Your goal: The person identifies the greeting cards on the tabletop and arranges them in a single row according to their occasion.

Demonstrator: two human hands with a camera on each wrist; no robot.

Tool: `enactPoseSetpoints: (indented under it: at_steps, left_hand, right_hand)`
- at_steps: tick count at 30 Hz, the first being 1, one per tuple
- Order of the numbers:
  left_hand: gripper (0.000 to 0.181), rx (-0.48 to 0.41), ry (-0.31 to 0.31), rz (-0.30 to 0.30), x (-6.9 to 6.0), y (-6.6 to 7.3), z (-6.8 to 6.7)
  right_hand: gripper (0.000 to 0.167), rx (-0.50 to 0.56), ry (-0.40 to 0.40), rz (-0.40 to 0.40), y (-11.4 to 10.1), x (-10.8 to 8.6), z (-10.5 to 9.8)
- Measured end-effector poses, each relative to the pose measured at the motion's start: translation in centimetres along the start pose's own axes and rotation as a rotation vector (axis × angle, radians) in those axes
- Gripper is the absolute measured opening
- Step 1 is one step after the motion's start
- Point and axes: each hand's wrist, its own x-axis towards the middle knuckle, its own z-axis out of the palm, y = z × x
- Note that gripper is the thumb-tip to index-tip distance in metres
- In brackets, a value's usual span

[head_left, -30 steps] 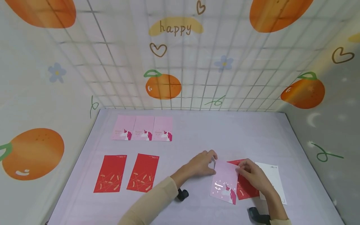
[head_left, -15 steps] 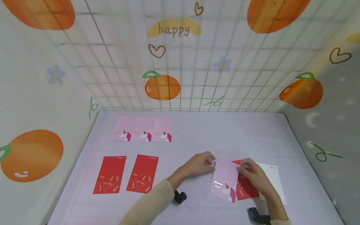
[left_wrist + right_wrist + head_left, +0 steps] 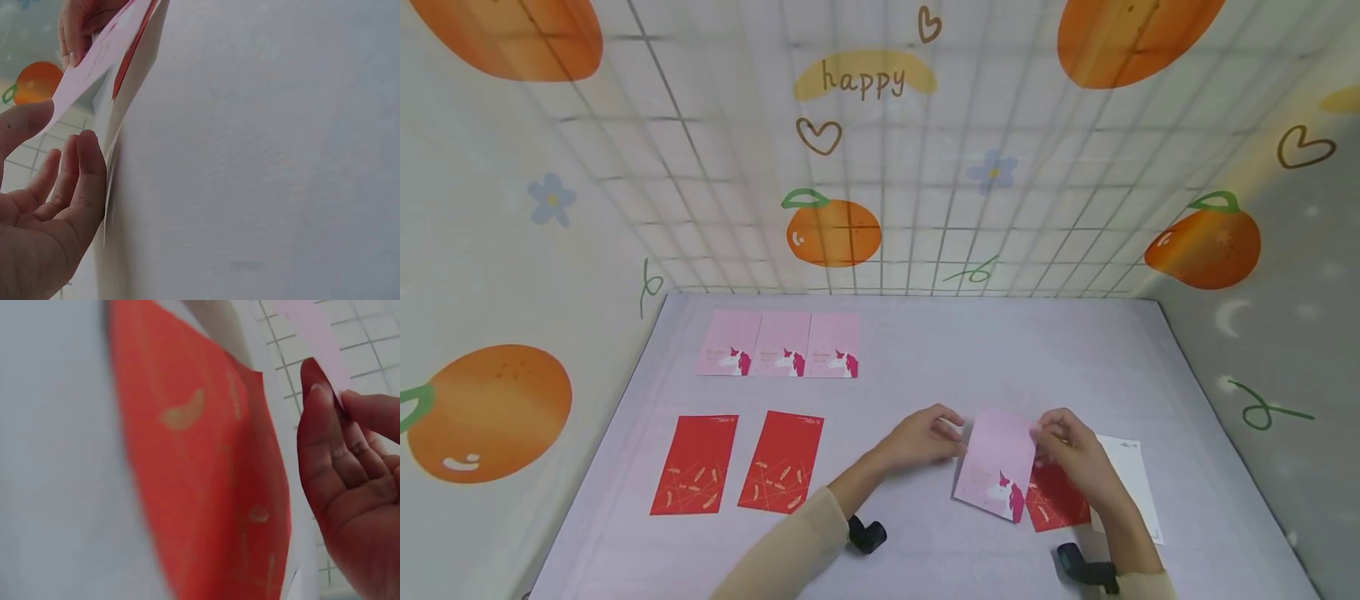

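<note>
**Fourth pink card pinched up off the table; three already in a row**

Three pink cards lie edge to edge, ahead and to the left of the left hand, looking finished. Two red cards lie apart, directly left of that hand. What seems left is near the right hand: a third red card just below it, partly covered, and a white card to its right, partly behind the wrist.

The pink card in hand is between the two hands, tilted and not yet set down. The right thumb and forefinger are clamped on its right edge. The left thumb and fingers stand apart beside its left edge; whether the thumb touches is unclear.

Compared with a second ago, the held card sits farther forward, its bright glints gone. The right hand has moved forward with it, and the left fingers are farther from its top corner. The laid-out cards stay put.
</note>
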Motion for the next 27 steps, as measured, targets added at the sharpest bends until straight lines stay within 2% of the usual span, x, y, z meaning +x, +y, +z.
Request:
enactPoseSetpoints:
  at_steps: [6, 11, 17, 27]
  left_hand:
    - [0.035, -0.098, 0.016, -0.029, -0.9, 0.4, -0.2]
    - [0.033, -0.094, 0.026, -0.057, -1.4, 0.5, -0.4]
    - [0.029, -0.118, 0.008, -0.105, -1.7, 0.5, -0.4]
    - [0.024, -0.194, -0.037, -0.105, -1.8, 0.1, -0.3]
  right_hand:
    - [0.036, 0.005, 0.002, -0.037, -0.8, 1.2, 0.1]
    - [0.037, 0.025, 0.004, -0.037, -1.4, 2.0, 0.4]
    - [0.037, 0.051, 0.003, -0.021, -1.5, 2.4, 0.8]
    - [0.038, 0.062, -0.004, -0.018, -1.5, 2.6, 1.1]
